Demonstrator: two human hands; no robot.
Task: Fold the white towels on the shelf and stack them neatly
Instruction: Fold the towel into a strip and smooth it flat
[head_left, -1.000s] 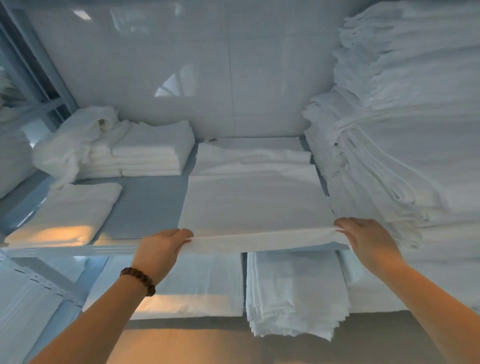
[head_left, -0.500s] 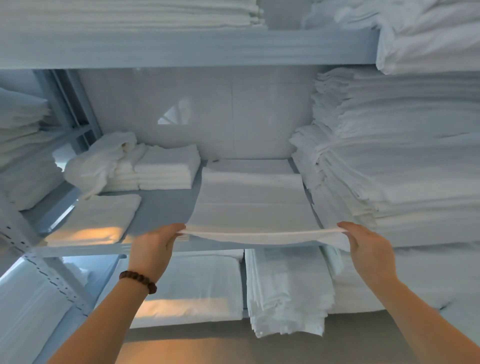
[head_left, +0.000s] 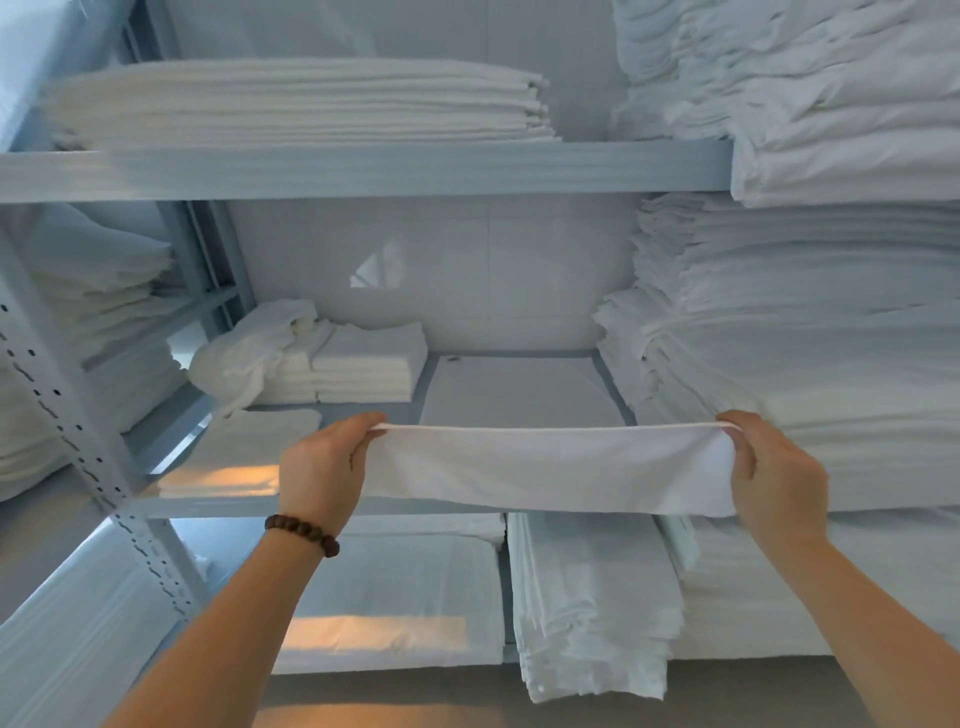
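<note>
- At front of the middle shelf (head_left: 244, 505), a white towel (head_left: 545, 475) is held up in the air, stretched sideways btw. two hands.
- Left hand (head_left: 324, 473) grips the towel's left end, fingers curled over the top edge; a dark bead bracelet (head_left: 304, 534) sits on this wrist.
- Right hand (head_left: 774, 478) grips the right end the same way, w/ cloth bunched under the fingers.
- Hands are well apart, at about the same height; each one is clamped on its own end of the towel.
- Top edge of the towel runs nearly straight and level. The rest hangs below as a wide band & covers part of the shelf's front edge; I cannot tell if it touches it.
- Behind the towel, a flat folded sheet (head_left: 519, 392) lies on the middle shelf, near the back wall.
- Back left on the same shelf: a small stack of folded towels (head_left: 371, 369), w/ a crumpled towel (head_left: 244, 353) just beside it on the left.
- Front left: one folded towel (head_left: 244, 452) lies flat, a patch of warm light on it.
- Right side: a tall pile of linen (head_left: 779, 338) fills the shelf up to the upper shelf (head_left: 363, 169).
- Upper shelf carries a wide low stack (head_left: 301, 104).
- Below the middle shelf, more white piles (head_left: 592, 603) lie side by side.
</note>
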